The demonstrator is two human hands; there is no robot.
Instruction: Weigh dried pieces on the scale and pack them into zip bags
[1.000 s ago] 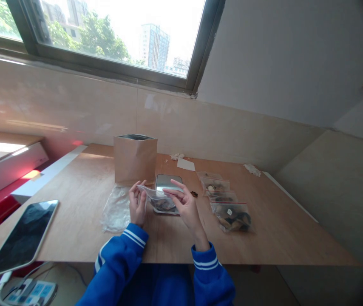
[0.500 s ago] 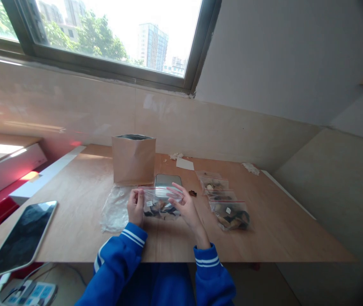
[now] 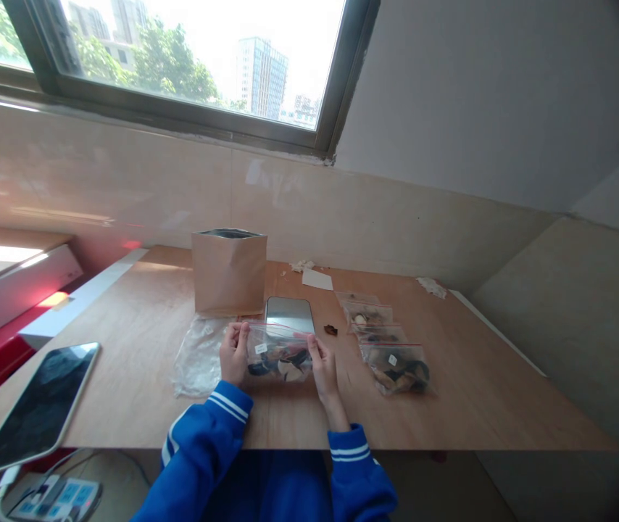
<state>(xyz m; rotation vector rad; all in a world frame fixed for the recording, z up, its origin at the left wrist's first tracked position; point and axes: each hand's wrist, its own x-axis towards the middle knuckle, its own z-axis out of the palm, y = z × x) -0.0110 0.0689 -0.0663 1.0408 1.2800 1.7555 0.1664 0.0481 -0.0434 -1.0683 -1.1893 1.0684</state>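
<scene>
Between my two hands is a clear zip bag with a red seal line, a small white label and dark and pale dried pieces inside. My left hand pinches its upper left corner. At the upper right corner, my right hand grips the bag between thumb and fingers. Just behind the bag lies a flat silver-topped scale, partly covered by it. Left of my left hand rests a crumpled clear plastic bag. Several similar filled zip bags lie in a row to the right.
A brown kraft pouch stands open-topped at the back. A dark brown dried piece lies right of the scale, a white card farther back. A tablet lies at the table's left edge, above a power strip.
My right hand has moved from spread fingers over the bag's top to a closed grip at its upper right corner. The bag is now held stretched between both hands.
</scene>
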